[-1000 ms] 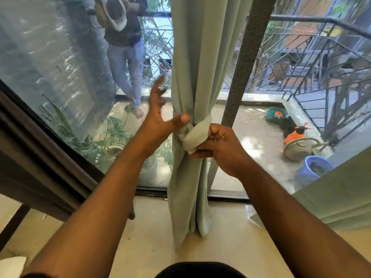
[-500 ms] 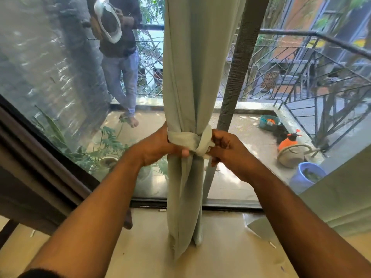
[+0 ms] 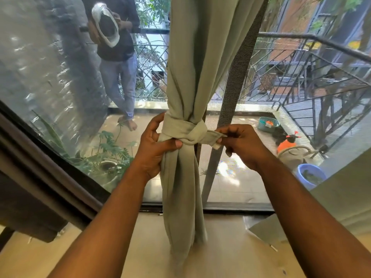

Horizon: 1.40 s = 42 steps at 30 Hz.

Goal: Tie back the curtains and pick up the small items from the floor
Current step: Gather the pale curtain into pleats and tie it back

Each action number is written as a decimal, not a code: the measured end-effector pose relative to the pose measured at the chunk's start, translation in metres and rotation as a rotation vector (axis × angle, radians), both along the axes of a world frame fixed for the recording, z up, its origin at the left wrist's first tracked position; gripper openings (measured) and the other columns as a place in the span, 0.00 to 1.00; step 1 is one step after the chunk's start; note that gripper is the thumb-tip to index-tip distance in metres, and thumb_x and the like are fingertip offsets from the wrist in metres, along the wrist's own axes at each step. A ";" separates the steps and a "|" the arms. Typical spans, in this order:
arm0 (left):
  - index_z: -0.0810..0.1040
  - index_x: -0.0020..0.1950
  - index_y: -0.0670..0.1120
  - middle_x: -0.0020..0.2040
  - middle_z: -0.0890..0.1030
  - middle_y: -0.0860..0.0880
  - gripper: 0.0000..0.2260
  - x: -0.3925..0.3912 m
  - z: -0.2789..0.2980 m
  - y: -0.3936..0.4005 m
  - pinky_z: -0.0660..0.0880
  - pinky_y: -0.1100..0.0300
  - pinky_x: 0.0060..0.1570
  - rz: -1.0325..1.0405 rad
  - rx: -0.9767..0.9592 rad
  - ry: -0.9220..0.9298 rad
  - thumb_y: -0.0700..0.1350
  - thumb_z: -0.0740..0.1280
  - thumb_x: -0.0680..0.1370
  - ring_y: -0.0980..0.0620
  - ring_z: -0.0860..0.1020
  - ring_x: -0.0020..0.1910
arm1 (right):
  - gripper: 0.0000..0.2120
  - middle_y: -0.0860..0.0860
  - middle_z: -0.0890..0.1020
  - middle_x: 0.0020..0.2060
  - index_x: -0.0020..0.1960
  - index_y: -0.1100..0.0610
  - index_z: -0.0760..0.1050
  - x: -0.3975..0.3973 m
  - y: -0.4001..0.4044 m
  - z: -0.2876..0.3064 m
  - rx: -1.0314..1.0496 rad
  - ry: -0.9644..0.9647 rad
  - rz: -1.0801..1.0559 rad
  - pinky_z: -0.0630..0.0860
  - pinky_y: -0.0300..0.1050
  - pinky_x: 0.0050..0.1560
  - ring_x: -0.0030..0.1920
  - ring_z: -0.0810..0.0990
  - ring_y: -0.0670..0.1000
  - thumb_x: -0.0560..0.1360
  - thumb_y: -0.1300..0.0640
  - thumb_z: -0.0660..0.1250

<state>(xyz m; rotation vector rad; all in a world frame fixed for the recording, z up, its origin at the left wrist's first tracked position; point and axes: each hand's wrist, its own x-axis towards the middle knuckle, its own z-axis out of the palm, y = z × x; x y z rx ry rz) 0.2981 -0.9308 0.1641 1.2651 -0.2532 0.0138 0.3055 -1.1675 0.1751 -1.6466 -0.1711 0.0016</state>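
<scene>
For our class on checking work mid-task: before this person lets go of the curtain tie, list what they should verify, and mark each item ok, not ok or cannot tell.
1. Tie band wraps fully round the gathered curtain: ok at the front; the back is hidden.
2. Knot is formed at the front: ok.
3. Knot tight enough to hold when released: cannot tell.
4. Left hand steadies the curtain beside the knot, thumb pressed on the band: ok.
5. Right hand pinches the loose tail, pulled out to the right: ok.
6. Small white item on the floor picked up: not ok, it lies at the lower right.
</scene>
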 end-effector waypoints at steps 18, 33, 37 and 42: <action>0.66 0.67 0.43 0.63 0.69 0.45 0.29 -0.013 -0.025 -0.032 0.72 0.42 0.57 0.709 0.589 -0.812 0.42 0.75 0.70 0.43 0.71 0.62 | 0.20 0.54 0.79 0.54 0.58 0.53 0.78 0.006 -0.001 -0.024 -0.182 0.050 -0.195 0.83 0.47 0.38 0.43 0.81 0.55 0.70 0.70 0.71; 0.78 0.61 0.42 0.55 0.81 0.42 0.18 -0.017 0.011 -0.195 0.75 0.49 0.54 0.226 1.118 -0.875 0.50 0.64 0.76 0.40 0.79 0.54 | 0.14 0.57 0.81 0.53 0.55 0.59 0.81 -0.056 -0.133 0.031 -0.847 -0.216 -0.358 0.72 0.37 0.47 0.44 0.75 0.46 0.70 0.65 0.74; 0.70 0.71 0.46 0.64 0.78 0.44 0.23 -0.037 0.012 -0.258 0.72 0.47 0.63 0.183 1.172 -0.784 0.55 0.62 0.79 0.42 0.76 0.62 | 0.14 0.56 0.80 0.51 0.54 0.59 0.81 -0.089 -0.195 0.033 -0.831 -0.202 -0.411 0.70 0.36 0.45 0.43 0.76 0.47 0.69 0.63 0.74; 0.73 0.66 0.48 0.57 0.80 0.44 0.20 -0.071 0.024 -0.359 0.75 0.47 0.55 0.153 1.082 -0.789 0.54 0.66 0.76 0.42 0.78 0.56 | 0.14 0.54 0.81 0.48 0.54 0.60 0.81 -0.133 -0.294 0.037 -0.886 -0.177 -0.467 0.69 0.35 0.46 0.44 0.76 0.46 0.68 0.64 0.74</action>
